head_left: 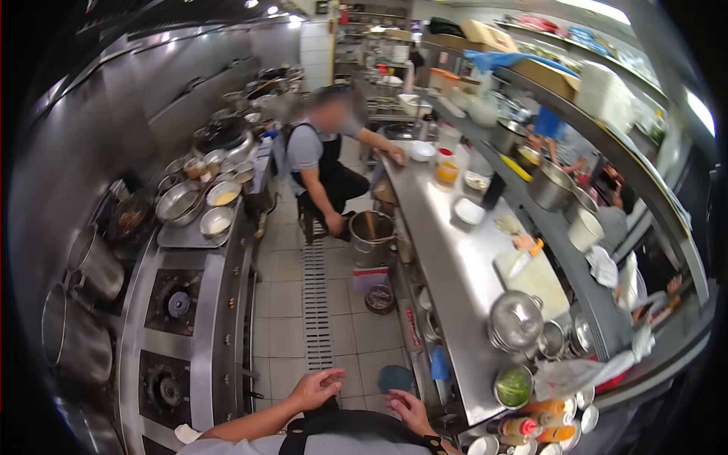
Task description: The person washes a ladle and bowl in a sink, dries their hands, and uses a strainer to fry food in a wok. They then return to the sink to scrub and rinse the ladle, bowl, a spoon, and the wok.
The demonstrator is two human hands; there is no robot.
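Observation:
My left hand (317, 390) is held out in front of my body, palm inward, its fingers loosely bent and holding nothing. Opposite it, my right hand (410, 412) is also bare, with thumb and fingers apart. Between and beyond them a dark blue-green round thing (395, 378) lies low over the tiled floor (284, 341). To the right of my right hand is the steel counter (462, 379), with a bowl of green vegetables (514, 387) at its near end. My dark apron (356, 434) fills the bottom of the view.
Gas burners (168, 387) and tall pots (76, 334) line the left. Ahead, a person (326, 159) crouches by a large pot (371, 231), one hand on the counter. A knife (526, 258) lies on a cutting board (550, 284). Sauce bottles (519, 427) crowd the lower right.

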